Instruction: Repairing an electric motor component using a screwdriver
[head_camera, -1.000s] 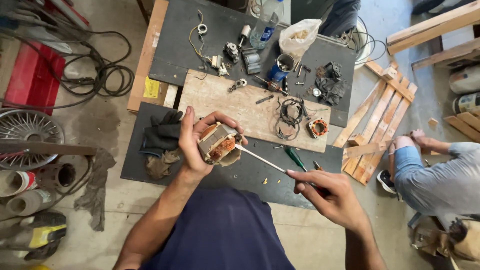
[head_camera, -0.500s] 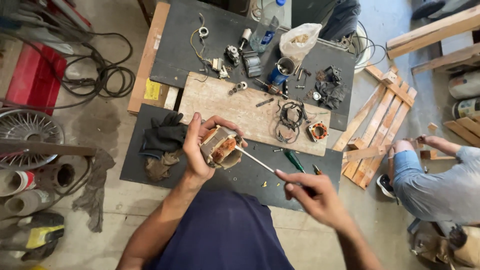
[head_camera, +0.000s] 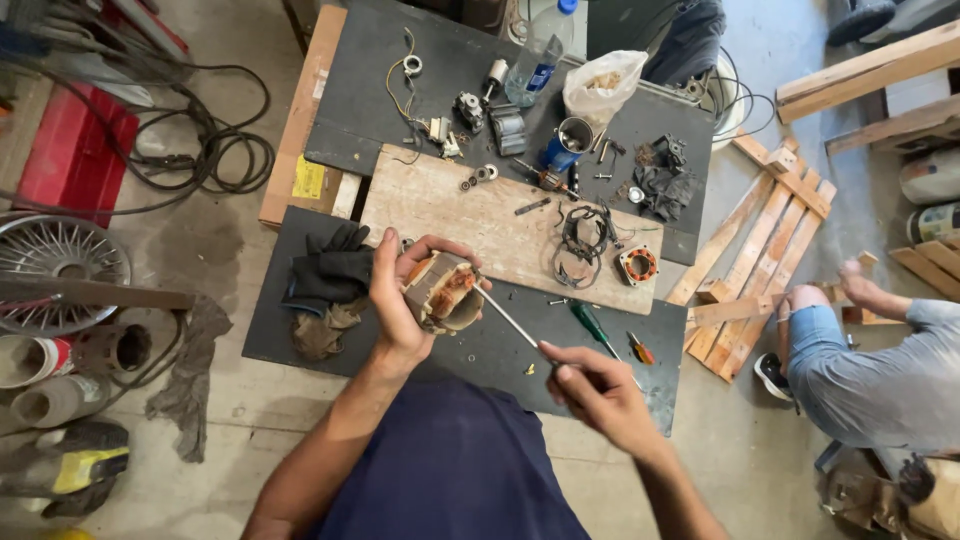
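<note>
The left hand (head_camera: 400, 295) grips a motor stator (head_camera: 442, 292), a squat metal core with copper-coloured windings, its fingers wrapped around the left side and the thumb over the top, holding it in the air above the dark tabletop (head_camera: 480, 350). The right hand (head_camera: 598, 395) has its fingers clenched on the handle end of a thin metal rod (head_camera: 510, 322), probably a screwdriver shaft, though the handle is hidden in the fist; the tip reaches into the stator's open face. Compared with a second ago the right hand has slid left and up toward the stator, so less of the rod shows between the two hands, and the stator sits tilted a little more toward the right hand. The left hand keeps much the same place. On the tabletop just right of the rod lies a green-handled screwdriver (head_camera: 592, 325), and beside it a small orange-handled tool (head_camera: 641, 350). A pair of black gloves (head_camera: 330, 265) lies just left of the left hand. Further back a wooden board (head_camera: 450, 205) carries a coil of black wire (head_camera: 582, 240) and an orange ring part (head_camera: 639, 265). At the right edge another person's knee (head_camera: 815, 335) has shifted slightly left.
</note>
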